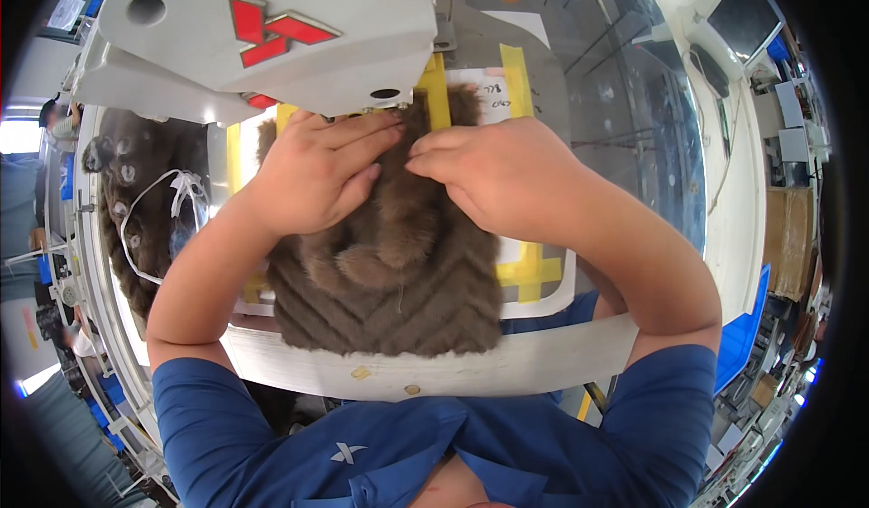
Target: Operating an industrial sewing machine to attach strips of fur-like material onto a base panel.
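Observation:
A brown furry fabric piece point(389, 291) with a chevron-ribbed lower part lies on the white sewing table point(471, 368), under the head of a white sewing machine point(272, 37). My left hand point(312, 178) presses flat on its upper left, fingers pointing toward the needle area. My right hand point(493, 178) presses on its upper right, fingertips meeting the left hand's near the middle. Both hands hold the fabric down against the table. The needle itself is hidden behind the machine head.
Yellow tape strips point(529, 273) mark the table around the fabric. A pile of similar brown furry pieces point(136, 200) with white cord lies at the left. A clear plastic sheet point(625, 101) covers the table at the right. Cardboard boxes point(787, 237) stand far right.

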`<state>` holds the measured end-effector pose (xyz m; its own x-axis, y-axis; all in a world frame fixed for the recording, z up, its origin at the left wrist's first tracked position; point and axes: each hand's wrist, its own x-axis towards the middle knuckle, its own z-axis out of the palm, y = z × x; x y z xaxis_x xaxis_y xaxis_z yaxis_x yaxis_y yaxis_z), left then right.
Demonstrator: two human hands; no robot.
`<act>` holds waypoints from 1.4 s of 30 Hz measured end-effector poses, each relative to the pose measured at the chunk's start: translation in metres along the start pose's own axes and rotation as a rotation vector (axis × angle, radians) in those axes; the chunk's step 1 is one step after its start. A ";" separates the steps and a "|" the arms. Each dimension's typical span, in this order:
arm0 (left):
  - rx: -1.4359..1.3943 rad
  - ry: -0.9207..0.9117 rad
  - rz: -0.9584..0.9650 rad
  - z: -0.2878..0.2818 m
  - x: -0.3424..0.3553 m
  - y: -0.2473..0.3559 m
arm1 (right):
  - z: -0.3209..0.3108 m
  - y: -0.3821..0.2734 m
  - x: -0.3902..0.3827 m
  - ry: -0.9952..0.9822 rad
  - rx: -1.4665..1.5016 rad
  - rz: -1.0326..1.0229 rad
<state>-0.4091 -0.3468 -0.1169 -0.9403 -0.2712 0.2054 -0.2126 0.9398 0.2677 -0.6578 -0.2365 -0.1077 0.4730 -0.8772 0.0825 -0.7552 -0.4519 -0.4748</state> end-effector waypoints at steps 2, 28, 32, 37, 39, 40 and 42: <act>0.005 0.004 -0.029 0.000 -0.004 -0.001 | 0.002 0.000 -0.001 0.011 0.005 -0.010; 0.095 0.198 0.023 0.004 -0.015 0.030 | -0.076 -0.130 -0.093 0.384 1.124 -0.687; 0.010 0.140 -0.028 0.008 -0.021 0.056 | -0.082 -0.120 -0.092 0.424 1.215 -0.756; -0.005 0.078 0.072 0.010 -0.023 0.093 | -0.094 -0.127 -0.130 0.441 1.269 -0.813; 0.023 0.078 0.048 0.012 -0.018 0.104 | -0.084 -0.113 -0.138 0.652 1.035 -0.370; 0.047 0.090 0.031 0.015 -0.017 0.107 | -0.076 -0.098 -0.140 0.736 0.914 -0.166; 0.008 0.081 -0.035 0.021 -0.011 0.112 | -0.065 -0.052 -0.138 0.758 1.147 0.338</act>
<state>-0.4280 -0.2341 -0.1095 -0.9077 -0.3196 0.2719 -0.2475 0.9310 0.2683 -0.7133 -0.1029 -0.0373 -0.2849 -0.9541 0.0924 0.1749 -0.1465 -0.9736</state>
